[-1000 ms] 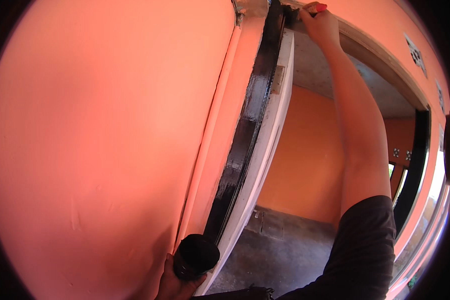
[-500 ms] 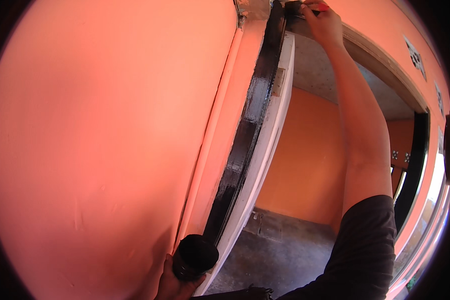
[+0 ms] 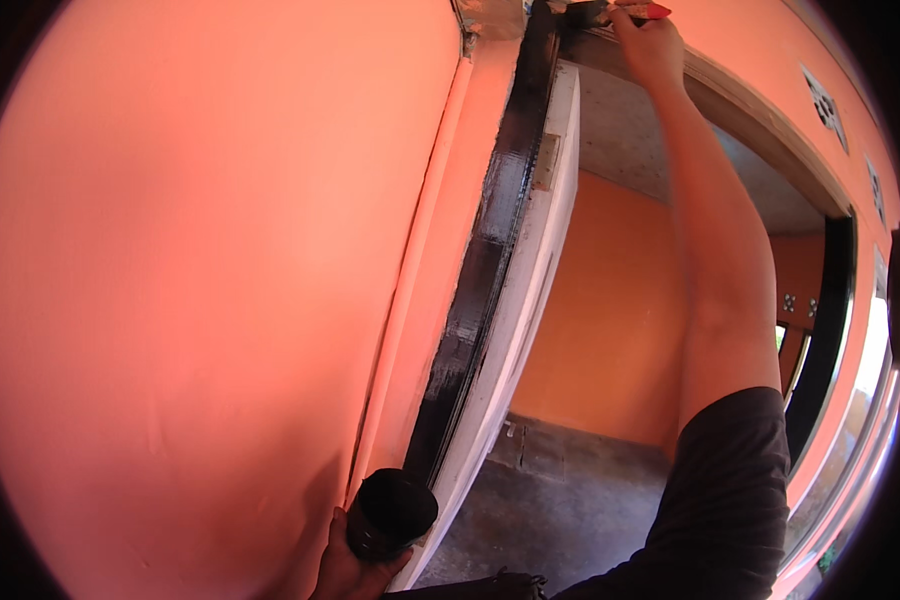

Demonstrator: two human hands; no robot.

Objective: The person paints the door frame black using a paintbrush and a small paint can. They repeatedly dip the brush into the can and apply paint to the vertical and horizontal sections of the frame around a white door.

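Note:
High up at the top of the doorway, my right hand (image 3: 652, 48) grips a paintbrush (image 3: 592, 13) with a red-tipped handle and dark bristles. The bristles are at the upper corner of the door frame, where the black-painted upright post (image 3: 490, 240) meets the top beam (image 3: 735, 95). Part of that beam looks dark near the brush and bare brown farther right. Low down, my left hand (image 3: 345, 565) is wrapped round a black cup-like container (image 3: 392, 512), held beside the foot of the visible post. Its inside looks black; the contents cannot be made out.
A broad orange-pink wall (image 3: 210, 250) fills the left. Along the post runs the edge of a white door (image 3: 530, 270). Through the doorway show an orange inner wall (image 3: 600, 330) and a grey floor (image 3: 560, 510). A second black post (image 3: 830, 300) stands at the right.
The brush and its handle show more fully at the top, shifted slightly. The post and door have moved a little left in the view. The container stays in my left hand.

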